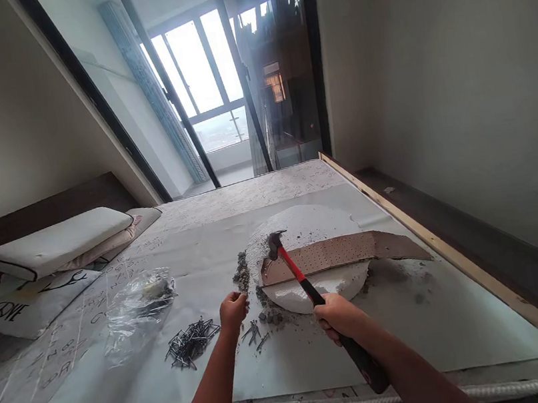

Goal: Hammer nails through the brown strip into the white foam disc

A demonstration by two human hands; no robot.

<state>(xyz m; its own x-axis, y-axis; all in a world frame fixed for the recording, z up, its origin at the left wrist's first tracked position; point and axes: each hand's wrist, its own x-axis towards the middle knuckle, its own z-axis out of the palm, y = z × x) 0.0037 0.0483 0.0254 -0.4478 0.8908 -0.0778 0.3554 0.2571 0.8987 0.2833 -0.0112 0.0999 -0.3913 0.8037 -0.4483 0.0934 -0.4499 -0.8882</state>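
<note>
My right hand [340,319] is wrapped round the black and red handle of a claw hammer [292,264]. The hammer's head is over the left end of a brown strip dotted with small holes [327,255]. That strip lies across a round white slab [297,224] and sticks out past its right side. Left of the slab, my left hand [235,311] has its fingers pinched together; what they hold, if anything, is too small to make out. A few loose nails [254,333] lie just below it, and a larger pile of nails [192,342] is further left.
Grey rubble [241,271] lines the slab's left edge. A clear plastic bag [138,312] lies on the pale sheet [195,246] spread over the mattress. Pillows [57,240] are stacked at the left. A wooden bed rail [426,235] runs along the right side.
</note>
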